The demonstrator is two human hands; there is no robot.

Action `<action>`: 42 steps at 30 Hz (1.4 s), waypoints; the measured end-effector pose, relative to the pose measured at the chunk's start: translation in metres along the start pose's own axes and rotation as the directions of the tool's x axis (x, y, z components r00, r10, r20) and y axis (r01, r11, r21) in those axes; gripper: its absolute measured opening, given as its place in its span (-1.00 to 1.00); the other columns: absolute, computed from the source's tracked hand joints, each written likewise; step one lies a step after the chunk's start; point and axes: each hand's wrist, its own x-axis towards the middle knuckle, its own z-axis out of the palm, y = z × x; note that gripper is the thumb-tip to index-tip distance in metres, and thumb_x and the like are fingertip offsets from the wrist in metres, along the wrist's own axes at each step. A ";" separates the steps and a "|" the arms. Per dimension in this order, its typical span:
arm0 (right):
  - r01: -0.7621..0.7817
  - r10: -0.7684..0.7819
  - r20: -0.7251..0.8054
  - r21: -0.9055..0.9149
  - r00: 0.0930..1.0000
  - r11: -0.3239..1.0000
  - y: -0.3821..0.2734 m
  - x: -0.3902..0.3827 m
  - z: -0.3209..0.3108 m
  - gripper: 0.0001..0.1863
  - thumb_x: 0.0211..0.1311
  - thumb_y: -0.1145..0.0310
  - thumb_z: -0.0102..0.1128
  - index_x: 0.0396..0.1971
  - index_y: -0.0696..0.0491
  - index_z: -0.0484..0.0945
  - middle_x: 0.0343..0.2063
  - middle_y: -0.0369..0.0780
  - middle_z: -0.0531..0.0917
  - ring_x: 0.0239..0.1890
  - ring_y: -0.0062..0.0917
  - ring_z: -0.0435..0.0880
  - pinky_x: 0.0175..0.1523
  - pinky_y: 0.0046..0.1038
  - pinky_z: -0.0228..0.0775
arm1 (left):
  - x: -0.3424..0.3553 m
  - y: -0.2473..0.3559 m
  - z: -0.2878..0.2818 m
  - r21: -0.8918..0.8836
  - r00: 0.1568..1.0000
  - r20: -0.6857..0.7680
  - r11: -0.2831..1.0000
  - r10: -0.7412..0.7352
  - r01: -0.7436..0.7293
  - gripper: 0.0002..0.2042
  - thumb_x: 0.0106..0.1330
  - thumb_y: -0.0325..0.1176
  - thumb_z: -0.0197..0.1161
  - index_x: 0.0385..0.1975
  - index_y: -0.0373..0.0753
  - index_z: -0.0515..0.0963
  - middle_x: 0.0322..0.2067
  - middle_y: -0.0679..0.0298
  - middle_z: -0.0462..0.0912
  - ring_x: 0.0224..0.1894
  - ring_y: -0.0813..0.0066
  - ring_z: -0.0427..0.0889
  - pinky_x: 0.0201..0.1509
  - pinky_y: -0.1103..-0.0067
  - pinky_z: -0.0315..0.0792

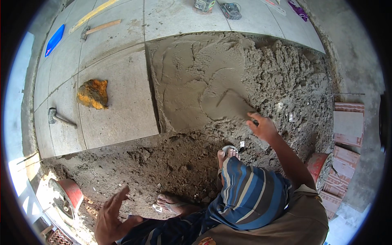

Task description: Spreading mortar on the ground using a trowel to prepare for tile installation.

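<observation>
My right hand (263, 128) grips a mortar-coated trowel (228, 104), its flat blade resting on a smoothed patch of wet grey mortar (179, 81); the handle is mostly hidden and blurred. Rougher, lumpy mortar (286, 73) spreads to the right of the patch. My left hand (114, 216) is raised at the lower left, above my leg and the dirt (155, 171), fingers apart and bent, holding nothing. My bare feet in sandals are on the loose dirt.
Laid tiles (114, 122) border the mortar, carrying two hammers (57, 116), a yellow dirty lump (92, 94), a blue tray (55, 40) and tools. Red-rimmed containers (69, 188) sit at both lower sides. Stacked tiles (347, 126) line the right wall.
</observation>
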 end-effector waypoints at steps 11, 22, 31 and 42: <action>0.263 -0.171 -0.304 0.292 0.937 0.920 -0.074 0.028 0.072 -0.47 0.42 0.01 0.20 0.20 0.07 0.57 -0.11 0.04 0.75 -0.09 -0.15 0.78 0.04 -0.19 0.61 | -0.009 0.004 0.002 -0.030 0.987 0.030 0.988 0.155 -0.155 -0.20 0.32 -0.01 0.43 0.43 -0.35 0.30 0.32 -0.12 0.48 0.25 -0.02 0.59 0.29 0.23 0.47; -0.299 0.301 -0.308 0.055 0.902 0.953 0.012 -0.009 0.025 -0.41 0.50 -0.11 0.03 0.32 -0.05 0.47 -0.08 0.06 0.74 -0.10 -0.04 0.77 0.05 -0.08 0.60 | 0.005 0.014 0.002 -0.032 0.990 0.015 0.990 0.141 -0.140 -0.19 0.28 0.00 0.45 0.43 -0.32 0.32 0.36 -0.05 0.46 0.31 0.01 0.54 0.33 0.23 0.46; 0.103 0.096 -0.447 0.400 0.889 0.911 -0.030 0.066 0.003 -0.48 0.41 0.03 0.24 0.06 0.22 0.65 0.00 0.06 0.72 0.07 -0.07 0.72 0.14 -0.24 0.53 | 0.002 0.000 -0.004 0.002 0.986 -0.010 0.986 0.167 -0.167 -0.11 0.09 -0.07 0.61 0.34 -0.47 0.35 0.16 -0.20 0.60 0.19 -0.10 0.64 0.24 0.23 0.53; 0.428 -0.432 0.033 0.099 0.901 0.899 -0.151 0.061 0.038 -0.47 0.35 0.04 0.23 0.19 0.06 0.60 -0.08 0.01 0.75 -0.04 -0.02 0.74 0.11 -0.14 0.58 | 0.005 0.006 -0.005 -0.022 0.977 -0.072 0.979 0.199 -0.201 -0.09 0.12 0.08 0.55 0.37 -0.39 0.35 0.10 -0.16 0.64 0.12 -0.12 0.67 0.18 0.24 0.54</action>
